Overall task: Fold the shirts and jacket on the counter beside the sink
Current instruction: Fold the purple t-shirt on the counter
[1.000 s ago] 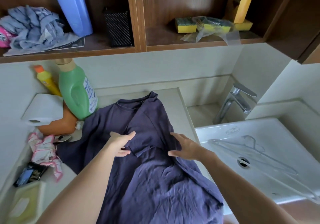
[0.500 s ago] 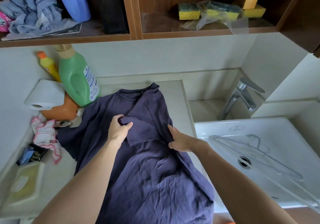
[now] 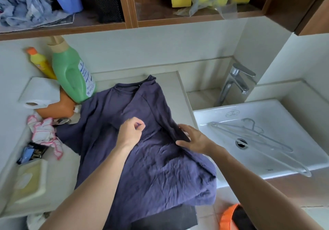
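A dark purple shirt (image 3: 156,167) lies spread on the counter (image 3: 170,87) left of the sink, collar toward the wall, its lower part hanging over the front edge. Its right sleeve is folded in over the chest. My left hand (image 3: 130,132) pinches the hem of that folded sleeve near the middle of the shirt. My right hand (image 3: 191,138) holds the folded right edge of the shirt, thumb on top and fingers partly under the cloth. A dark garment (image 3: 165,217) shows beneath the shirt at the counter's front edge.
A green detergent bottle (image 3: 73,75), a yellow bottle (image 3: 41,64), a toilet roll (image 3: 40,92), a pink-trimmed cloth (image 3: 44,132) and a pale tub (image 3: 28,181) crowd the counter's left side. The white sink (image 3: 263,137) on the right holds clear hangers (image 3: 252,137) below a tap (image 3: 235,84).
My left hand went from lying flat to pinching the sleeve hem and drew it toward me. My right hand slid slightly right along the folded edge.
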`<state>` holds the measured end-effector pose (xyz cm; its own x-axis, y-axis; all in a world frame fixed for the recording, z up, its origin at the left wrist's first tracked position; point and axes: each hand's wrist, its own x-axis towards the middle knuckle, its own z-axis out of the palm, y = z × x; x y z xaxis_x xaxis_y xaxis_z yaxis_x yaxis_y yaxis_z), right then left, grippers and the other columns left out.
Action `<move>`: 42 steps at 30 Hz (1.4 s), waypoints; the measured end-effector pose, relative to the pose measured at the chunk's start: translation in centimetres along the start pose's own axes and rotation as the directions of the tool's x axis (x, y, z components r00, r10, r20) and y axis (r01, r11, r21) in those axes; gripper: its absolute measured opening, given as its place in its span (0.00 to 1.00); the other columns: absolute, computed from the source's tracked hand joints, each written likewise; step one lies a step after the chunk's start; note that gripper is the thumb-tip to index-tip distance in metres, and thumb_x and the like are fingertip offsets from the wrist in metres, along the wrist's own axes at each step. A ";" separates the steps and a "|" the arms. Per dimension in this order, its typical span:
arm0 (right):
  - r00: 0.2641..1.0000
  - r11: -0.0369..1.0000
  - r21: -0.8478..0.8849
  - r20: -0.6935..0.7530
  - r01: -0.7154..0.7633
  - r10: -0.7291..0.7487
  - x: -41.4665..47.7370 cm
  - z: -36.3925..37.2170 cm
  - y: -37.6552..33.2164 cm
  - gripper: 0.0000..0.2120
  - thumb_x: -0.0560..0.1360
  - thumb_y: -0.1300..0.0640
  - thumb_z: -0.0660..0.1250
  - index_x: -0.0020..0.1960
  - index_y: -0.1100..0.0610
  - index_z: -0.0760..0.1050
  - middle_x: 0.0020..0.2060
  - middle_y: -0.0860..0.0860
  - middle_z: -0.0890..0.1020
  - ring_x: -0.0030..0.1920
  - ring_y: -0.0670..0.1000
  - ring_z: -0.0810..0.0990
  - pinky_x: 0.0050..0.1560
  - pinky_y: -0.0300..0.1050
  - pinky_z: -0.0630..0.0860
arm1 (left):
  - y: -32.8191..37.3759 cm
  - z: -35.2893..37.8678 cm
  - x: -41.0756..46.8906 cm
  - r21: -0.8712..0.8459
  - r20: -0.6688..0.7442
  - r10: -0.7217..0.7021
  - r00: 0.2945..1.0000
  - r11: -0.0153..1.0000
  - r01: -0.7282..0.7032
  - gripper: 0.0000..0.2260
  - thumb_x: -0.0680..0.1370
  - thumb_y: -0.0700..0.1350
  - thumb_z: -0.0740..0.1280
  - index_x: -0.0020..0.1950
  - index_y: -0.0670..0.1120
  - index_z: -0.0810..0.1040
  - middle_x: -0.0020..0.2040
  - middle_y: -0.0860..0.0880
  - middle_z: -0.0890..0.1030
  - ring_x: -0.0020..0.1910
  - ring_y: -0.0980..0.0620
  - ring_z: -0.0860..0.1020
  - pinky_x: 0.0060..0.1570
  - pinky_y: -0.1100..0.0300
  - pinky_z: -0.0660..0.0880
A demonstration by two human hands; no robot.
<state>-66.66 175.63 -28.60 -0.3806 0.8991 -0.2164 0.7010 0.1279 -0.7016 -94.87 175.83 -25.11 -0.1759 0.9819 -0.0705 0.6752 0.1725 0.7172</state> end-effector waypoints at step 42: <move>0.965 0.934 -0.275 0.065 -0.228 0.254 -22.4 10.7 -6.1 0.12 0.80 0.46 0.64 0.55 0.50 0.83 0.48 0.45 0.85 0.44 0.44 0.82 0.50 0.42 0.80 | -0.1 6.5 -8.6 -0.226 0.472 -0.157 0.868 0.930 0.291 0.13 0.76 0.44 0.72 0.56 0.46 0.71 0.55 0.47 0.77 0.48 0.49 0.80 0.29 0.60 0.77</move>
<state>-68.87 150.23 -26.80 -0.2283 0.8728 -0.4314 0.9071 0.0298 -0.4198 -88.78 167.83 -29.09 0.0793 0.8620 -0.5007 0.4151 0.4281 0.8028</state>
